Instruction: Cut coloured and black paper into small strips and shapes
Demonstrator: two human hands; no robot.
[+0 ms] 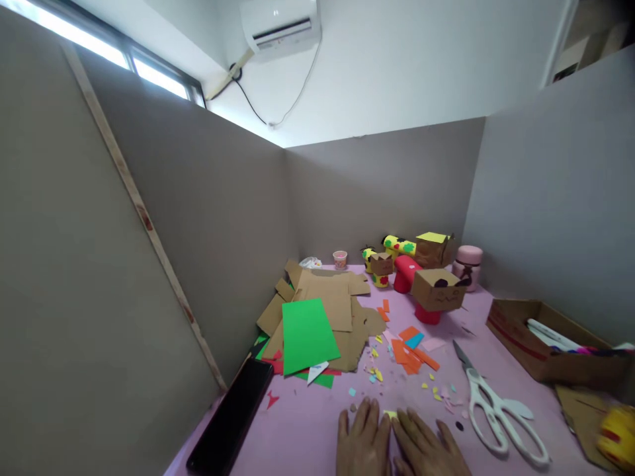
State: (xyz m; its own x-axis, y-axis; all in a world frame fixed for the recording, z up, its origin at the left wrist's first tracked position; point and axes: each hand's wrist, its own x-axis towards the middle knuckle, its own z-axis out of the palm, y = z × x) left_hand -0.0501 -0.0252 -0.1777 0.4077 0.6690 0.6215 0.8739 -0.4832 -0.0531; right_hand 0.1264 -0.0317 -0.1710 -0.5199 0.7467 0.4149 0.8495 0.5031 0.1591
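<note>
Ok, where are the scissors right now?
In the head view the scissors lie flat on the pink table at lower right, just right of the right hand and left of the cardboard box.

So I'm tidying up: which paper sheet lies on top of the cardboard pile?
The large green sheet; the red and other papers poke out underneath it.

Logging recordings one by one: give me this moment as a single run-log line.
left hand: flat on pink table | right hand: flat, beside left | between them: small yellow paper scrap | right: white scissors | left: black phone
</note>
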